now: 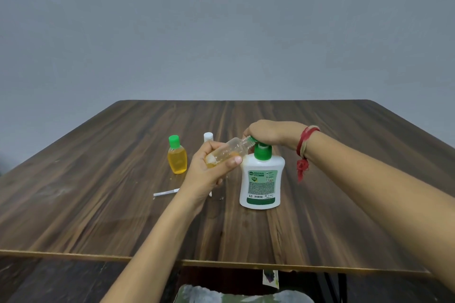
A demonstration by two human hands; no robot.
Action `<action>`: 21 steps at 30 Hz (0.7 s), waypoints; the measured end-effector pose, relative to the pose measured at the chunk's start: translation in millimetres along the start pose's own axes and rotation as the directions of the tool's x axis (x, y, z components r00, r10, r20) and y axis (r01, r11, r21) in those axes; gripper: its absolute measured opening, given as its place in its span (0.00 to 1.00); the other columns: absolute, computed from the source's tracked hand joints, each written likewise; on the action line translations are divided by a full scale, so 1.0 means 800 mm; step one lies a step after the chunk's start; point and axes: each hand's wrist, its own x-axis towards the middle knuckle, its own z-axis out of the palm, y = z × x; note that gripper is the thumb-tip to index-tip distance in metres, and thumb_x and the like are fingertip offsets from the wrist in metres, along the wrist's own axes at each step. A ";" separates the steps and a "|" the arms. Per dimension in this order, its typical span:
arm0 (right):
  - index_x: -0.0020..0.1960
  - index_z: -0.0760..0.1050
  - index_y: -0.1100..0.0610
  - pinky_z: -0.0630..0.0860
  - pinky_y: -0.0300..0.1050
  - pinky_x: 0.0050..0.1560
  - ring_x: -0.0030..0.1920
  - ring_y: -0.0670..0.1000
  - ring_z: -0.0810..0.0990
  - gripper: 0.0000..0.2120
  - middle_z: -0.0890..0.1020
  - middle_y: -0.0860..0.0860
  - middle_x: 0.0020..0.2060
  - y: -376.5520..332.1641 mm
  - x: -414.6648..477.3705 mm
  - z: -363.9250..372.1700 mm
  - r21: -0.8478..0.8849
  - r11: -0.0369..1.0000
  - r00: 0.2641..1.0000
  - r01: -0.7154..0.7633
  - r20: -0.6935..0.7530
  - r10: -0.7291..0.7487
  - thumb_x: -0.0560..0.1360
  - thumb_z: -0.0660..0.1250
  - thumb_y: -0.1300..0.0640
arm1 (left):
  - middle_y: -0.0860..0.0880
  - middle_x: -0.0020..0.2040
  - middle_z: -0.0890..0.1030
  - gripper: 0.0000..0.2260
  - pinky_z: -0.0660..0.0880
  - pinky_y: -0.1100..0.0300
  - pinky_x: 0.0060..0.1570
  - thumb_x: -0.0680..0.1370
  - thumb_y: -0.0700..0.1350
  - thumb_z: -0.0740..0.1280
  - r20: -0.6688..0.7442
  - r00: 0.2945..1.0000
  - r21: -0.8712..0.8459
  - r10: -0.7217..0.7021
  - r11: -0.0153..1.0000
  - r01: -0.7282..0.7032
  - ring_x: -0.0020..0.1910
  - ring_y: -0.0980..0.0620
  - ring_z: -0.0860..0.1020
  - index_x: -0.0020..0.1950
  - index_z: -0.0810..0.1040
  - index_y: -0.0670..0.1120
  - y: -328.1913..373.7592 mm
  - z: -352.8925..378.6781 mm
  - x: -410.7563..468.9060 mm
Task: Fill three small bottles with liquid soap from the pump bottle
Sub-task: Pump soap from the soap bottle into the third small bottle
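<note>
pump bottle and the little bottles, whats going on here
A person is filling a small clear bottle from the white pump bottle. The left hand holds it tilted, mouth at the spout, while the right hand presses the pump top. One green-capped bottle stands full of yellow soap on the table.

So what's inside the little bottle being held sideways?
A little yellowish, foamy soap sits at the bottom end of the tilted small bottle; the rest looks clear. The left hand grips it, so fingers cover part of the soap level.
</note>
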 end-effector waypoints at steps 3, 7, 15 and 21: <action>0.47 0.73 0.63 0.67 0.40 0.33 0.36 0.51 0.72 0.13 0.76 0.58 0.42 -0.001 -0.003 0.000 -0.033 0.999 1.000 0.001 0.021 -0.001 0.79 0.50 0.64 | 0.57 0.33 0.77 0.21 0.64 0.69 0.24 0.60 0.54 0.76 0.005 1.000 0.007 0.000 1.000 0.000 0.25 0.61 0.67 0.47 0.74 0.47 0.000 0.000 -0.002; 0.46 0.71 0.62 0.64 0.41 0.34 0.39 0.53 0.69 0.12 0.74 0.59 0.43 -0.002 0.002 -0.001 -0.101 0.995 1.000 0.023 0.007 -0.022 0.78 0.50 0.65 | 0.57 0.32 0.77 0.20 0.64 0.68 0.23 0.60 0.54 0.76 -0.003 1.000 -0.001 0.008 1.000 -0.008 0.25 0.61 0.67 0.46 0.74 0.48 0.002 0.000 -0.001; 0.48 0.73 0.62 0.64 0.43 0.36 0.42 0.54 0.68 0.11 0.73 0.59 0.42 0.005 0.014 -0.001 -0.100 0.995 0.999 0.032 0.008 -0.031 0.77 0.51 0.66 | 0.57 0.31 0.77 0.21 0.64 0.69 0.23 0.60 0.53 0.76 -0.013 1.000 -0.005 0.019 1.000 -0.020 0.24 0.62 0.67 0.47 0.75 0.48 0.006 0.002 -0.001; 0.46 0.68 0.59 0.61 0.43 0.34 0.42 0.53 0.65 0.08 0.69 0.57 0.42 0.009 0.013 0.005 -0.085 0.996 0.999 0.034 0.008 -0.033 0.77 0.51 0.66 | 0.56 0.33 0.77 0.21 0.64 0.69 0.23 0.60 0.54 0.76 0.002 1.000 0.018 0.014 1.000 -0.014 0.25 0.61 0.68 0.47 0.75 0.47 0.003 0.000 -0.002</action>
